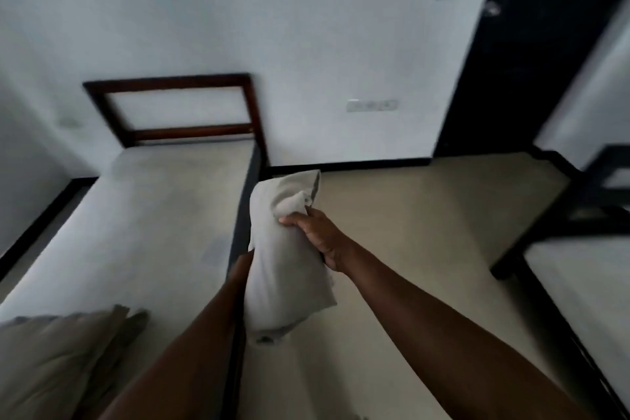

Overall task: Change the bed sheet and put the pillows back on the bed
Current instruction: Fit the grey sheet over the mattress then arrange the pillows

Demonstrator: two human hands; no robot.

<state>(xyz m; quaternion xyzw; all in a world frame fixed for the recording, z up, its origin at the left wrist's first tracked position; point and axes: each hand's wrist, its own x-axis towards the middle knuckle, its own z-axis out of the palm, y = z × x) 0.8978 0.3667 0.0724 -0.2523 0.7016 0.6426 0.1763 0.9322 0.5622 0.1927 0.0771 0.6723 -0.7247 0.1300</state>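
Note:
I hold a pale grey pillow (284, 259) upright in the air beside the right edge of the bed (146, 215). My right hand (315, 235) grips its upper right side, fingers curled into the fabric. My left forearm reaches up to the pillow's left side; the left hand itself is hidden behind the pillow. The bed has a flat pale sheet and a dark wooden headboard (174, 109) against the white wall. A beige pillow (58, 358) lies on the bed at the lower left.
Beige floor (409, 215) lies between this bed and a second dark-framed bed (579, 283) at the right. A black door (531, 44) stands at the back right. A wall socket (371, 105) sits low on the white wall.

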